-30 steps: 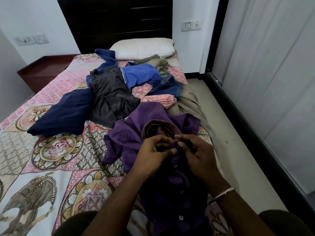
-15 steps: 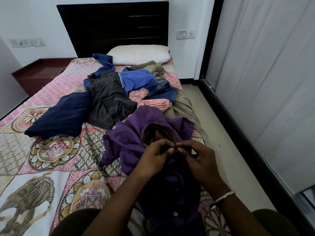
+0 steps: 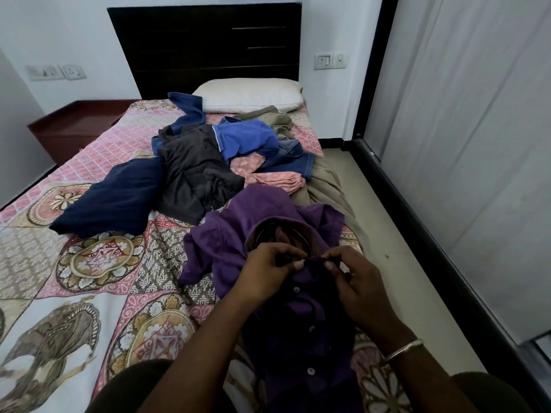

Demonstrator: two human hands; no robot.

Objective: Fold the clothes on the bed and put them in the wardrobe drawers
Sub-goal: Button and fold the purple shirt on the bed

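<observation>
Left hand [image 3: 268, 272] and right hand [image 3: 354, 281] both pinch purple shirt [image 3: 262, 222] below collar, near right edge of bed [image 3: 89, 257].

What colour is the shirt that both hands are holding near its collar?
The shirt is purple, with small pale buttons down its front. The head view, the only one, shows it.

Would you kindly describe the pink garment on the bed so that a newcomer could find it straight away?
Start at the white pillow by the dark headboard and follow the heap of clothes toward the foot of the bed. The pink garment lies crumpled just beyond the purple shirt, below the bright blue shirt. It is the only pale pink, faintly patterned piece among blues, greys and khaki.
</observation>
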